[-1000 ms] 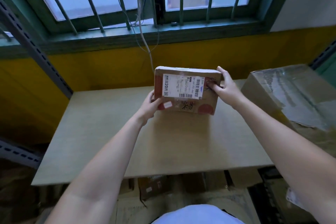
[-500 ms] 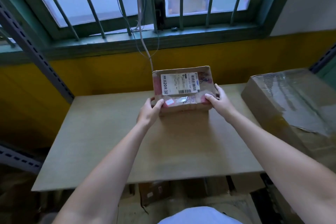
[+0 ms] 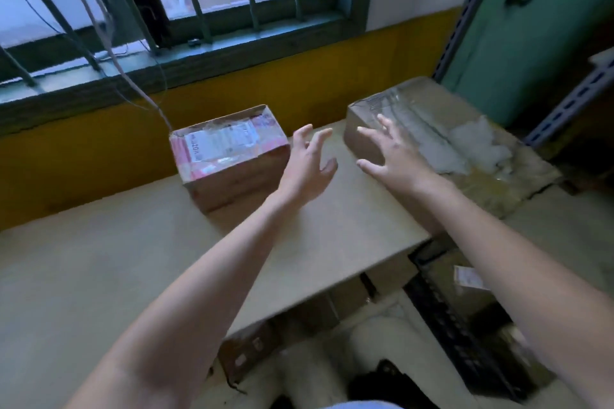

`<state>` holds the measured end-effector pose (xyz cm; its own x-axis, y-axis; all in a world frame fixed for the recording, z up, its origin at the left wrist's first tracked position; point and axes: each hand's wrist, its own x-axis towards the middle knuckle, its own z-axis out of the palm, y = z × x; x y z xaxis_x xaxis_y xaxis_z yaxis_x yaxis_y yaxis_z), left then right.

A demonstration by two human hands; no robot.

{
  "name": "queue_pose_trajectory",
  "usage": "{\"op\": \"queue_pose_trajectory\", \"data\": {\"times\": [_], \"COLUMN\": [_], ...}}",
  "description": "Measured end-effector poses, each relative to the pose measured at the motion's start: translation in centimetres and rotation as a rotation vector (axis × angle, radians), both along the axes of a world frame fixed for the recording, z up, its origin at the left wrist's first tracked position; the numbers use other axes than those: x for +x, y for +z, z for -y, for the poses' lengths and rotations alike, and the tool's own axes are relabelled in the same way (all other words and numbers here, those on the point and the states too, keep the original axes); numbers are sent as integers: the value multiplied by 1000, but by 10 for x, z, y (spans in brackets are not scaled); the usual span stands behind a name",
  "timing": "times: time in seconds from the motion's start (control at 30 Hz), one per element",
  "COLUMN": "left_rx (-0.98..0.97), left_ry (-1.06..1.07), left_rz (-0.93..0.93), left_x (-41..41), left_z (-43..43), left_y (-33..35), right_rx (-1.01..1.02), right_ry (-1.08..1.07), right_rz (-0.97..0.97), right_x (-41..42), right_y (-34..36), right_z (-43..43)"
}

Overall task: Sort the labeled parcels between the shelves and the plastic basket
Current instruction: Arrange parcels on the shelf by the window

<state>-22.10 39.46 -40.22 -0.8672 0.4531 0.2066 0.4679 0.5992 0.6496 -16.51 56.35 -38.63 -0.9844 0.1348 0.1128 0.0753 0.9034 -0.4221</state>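
**Both grips free, parked between two parcels**

Logged labelled parcel [image 3: 229,149] lying flat on the shelf [image 3: 99,276], label up, back by the yellow wall [image 3: 83,156] under the window [image 3: 265,40]. Long axis roughly left to right, right end turned slightly away.

Found left grip [image 3: 307,163] just beside that parcel's right end, fingers spread, holding nothing, apparently clear of the cardboard.

Found right grip [image 3: 395,156] spread and empty too, over the near left corner of the taped box [image 3: 465,149]. Cannot tell whether touching.

Noted taped box at the shelf's right end, long axis from far left to near right, with bare shelf between it and the labelled parcel.

Judged labelled parcel as placed and taped box as the likely next item. Lies to the right of both grips, with the right grip nearer, at its left end. Would need the left grip to cross the gap for a two-sided hold. Torn, glossy tape on top: possibly slippery.
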Motion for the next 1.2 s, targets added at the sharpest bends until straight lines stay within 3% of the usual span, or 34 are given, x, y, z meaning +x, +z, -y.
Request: {"op": "queue_pose_trajectory", "data": {"times": [0.1,0.2,0.47,0.57,0.67,0.73,0.8,0.87,0.97,1.07,1.2], "left_rx": [-35,0,403,612,860,897,848,550,-74,-231,-322], "left_ry": [-114,-85,146,189,252,231,102,37,14,-99,399], "left_rz": [350,624,786,709,492,321,215,146,180,216,-29], "left_x": [15,29,70,84,88,85,79,71,65,70,66], "left_z": [-52,-90,-126,-134,-141,-141,-142,-147,-156,-157,-127], "left_y": [-15,-33,-47,-23,16,41,56,56,27,-2,-10], "right_rx": [189,201,-1,-161,-576,-812,-1037,-1154,-984,-767,-587], "right_ry": [-148,-149,0,154,237,232,172,102,75,102,149], "right_rz": [271,521,456,347,255,285,307,287,325,438,481], "right_x": [30,53,45,38,28,25,30,37,49,56,60], "right_y": [-4,-19,-14,11,53,74,77,63,36,15,-10], "right_z": [-52,-84,-107,-120,-144,-166,-185,-197,-204,-202,-192]}}
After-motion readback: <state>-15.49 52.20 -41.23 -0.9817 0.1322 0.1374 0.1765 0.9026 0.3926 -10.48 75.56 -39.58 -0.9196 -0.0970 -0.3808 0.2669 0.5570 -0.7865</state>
